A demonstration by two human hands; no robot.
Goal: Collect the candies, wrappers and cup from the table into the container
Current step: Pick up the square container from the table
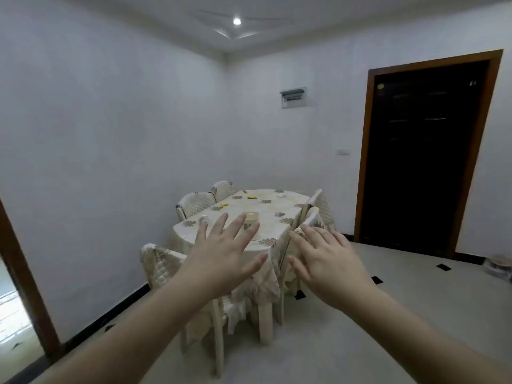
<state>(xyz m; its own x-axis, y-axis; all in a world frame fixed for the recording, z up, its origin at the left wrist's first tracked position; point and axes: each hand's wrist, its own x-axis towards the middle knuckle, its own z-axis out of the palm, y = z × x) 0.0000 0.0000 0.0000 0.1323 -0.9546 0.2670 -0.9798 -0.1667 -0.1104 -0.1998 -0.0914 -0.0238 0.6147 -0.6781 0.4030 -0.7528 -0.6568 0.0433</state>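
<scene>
A table (277, 225) under a cream flowered cloth stands some way ahead in the room's corner. On it sits a clear container (252, 217), partly hidden by my left fingers. Small yellow candies or wrappers (251, 197) lie towards the far end, with another yellow piece (225, 204) at the left edge. A small pale object (281, 195) lies at the far right, and a small pale thing (204, 218) near the left edge. My left hand (224, 253) and my right hand (324, 259) are both held out in the air, fingers spread, holding nothing.
Cream covered chairs (194, 203) surround the table; one chair (163, 261) stands nearest me at the left. A dark door (424, 151) in a brown frame is at the right. White objects (498, 267) sit on the floor by the right wall.
</scene>
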